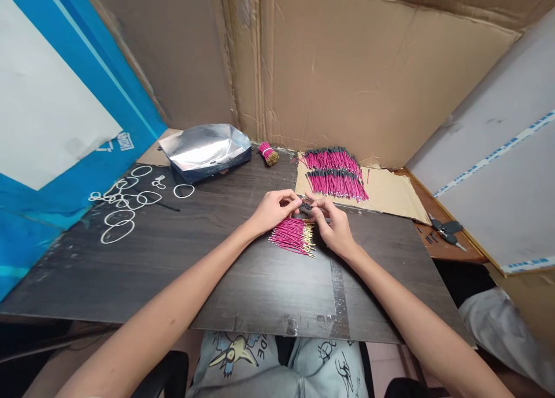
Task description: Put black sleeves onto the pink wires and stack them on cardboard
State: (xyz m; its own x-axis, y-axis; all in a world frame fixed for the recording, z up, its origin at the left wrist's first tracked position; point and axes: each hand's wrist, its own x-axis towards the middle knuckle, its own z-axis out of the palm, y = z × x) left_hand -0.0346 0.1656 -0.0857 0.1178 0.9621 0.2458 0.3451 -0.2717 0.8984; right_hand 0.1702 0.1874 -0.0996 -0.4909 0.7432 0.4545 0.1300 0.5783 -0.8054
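Observation:
My left hand (pixel 272 208) and my right hand (pixel 333 227) meet over the middle of a dark wooden board (pixel 217 271). Both pinch a small dark piece (pixel 306 208) held between their fingertips; I cannot make out what it is. Right under the hands lies a loose pile of short pink wires with gold tips (pixel 295 236). Further back, two rows of pink wires with dark ends (pixel 335 173) rest on a cardboard sheet (pixel 390 196).
A silver foil bag (pixel 206 149) lies at the back, a tied pink wire bundle (pixel 269 153) beside it. Several white rubber bands (pixel 125 204) are scattered at the left. Small cutters (pixel 446 231) sit at the right. Cardboard walls surround the desk.

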